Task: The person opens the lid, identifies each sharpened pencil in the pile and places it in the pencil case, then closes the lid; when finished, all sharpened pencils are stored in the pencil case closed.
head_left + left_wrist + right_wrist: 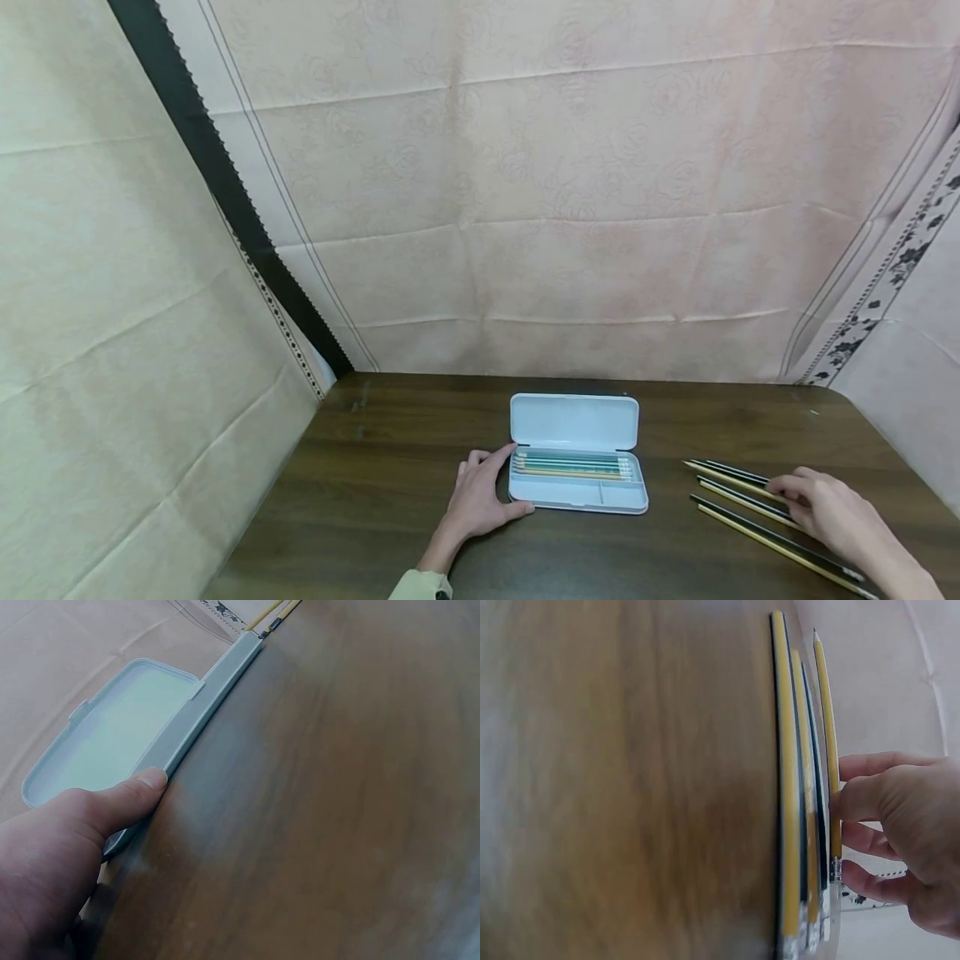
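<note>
A light blue pencil case (622, 497) lies on the table with its lid (574, 422) raised at the back. Several green and yellow pencils (570, 465) lie side by side in its rear compartment. My left hand (480, 496) grips the case's left end, its thumb (135, 799) against the front wall. Over on the right, my right hand (840, 517) pinches a yellow pencil (828, 712) between thumb and fingers, near its eraser end. Beneath and beside that hand, several dark and yellow pencils (786, 772) lie roughly parallel, tips pointing toward the case.
The dark wooden table (390, 500) ends at a back edge. A pale cloth (570, 208) hangs behind it, with further cloth (135, 333) along the left and patterned cloth (900, 283) on the right. The front compartments of the case show no pencils.
</note>
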`<state>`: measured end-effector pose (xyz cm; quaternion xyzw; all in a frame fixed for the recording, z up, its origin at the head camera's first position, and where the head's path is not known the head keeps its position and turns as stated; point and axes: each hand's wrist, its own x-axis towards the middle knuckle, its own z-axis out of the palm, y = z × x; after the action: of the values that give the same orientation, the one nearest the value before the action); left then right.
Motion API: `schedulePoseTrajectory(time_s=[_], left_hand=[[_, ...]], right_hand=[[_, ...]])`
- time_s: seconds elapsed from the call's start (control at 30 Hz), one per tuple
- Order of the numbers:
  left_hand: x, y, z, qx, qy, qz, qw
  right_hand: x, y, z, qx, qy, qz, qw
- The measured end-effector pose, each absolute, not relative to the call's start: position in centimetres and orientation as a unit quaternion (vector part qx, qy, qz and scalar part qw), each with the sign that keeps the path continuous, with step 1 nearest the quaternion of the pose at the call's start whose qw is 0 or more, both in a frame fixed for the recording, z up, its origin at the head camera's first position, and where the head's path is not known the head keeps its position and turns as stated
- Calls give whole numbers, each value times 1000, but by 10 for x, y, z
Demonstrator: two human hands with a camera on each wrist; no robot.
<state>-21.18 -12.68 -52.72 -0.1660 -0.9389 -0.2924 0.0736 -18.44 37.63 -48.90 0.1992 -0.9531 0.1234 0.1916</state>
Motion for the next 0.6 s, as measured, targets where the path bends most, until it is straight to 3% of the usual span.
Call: schedulePoseTrajectory(time_s=[0.6], left_hand=[[-212, -127, -528, -165, -940, -289, 73]], right_hand=[[-193, 330, -475, 259, -935, 141, 196]])
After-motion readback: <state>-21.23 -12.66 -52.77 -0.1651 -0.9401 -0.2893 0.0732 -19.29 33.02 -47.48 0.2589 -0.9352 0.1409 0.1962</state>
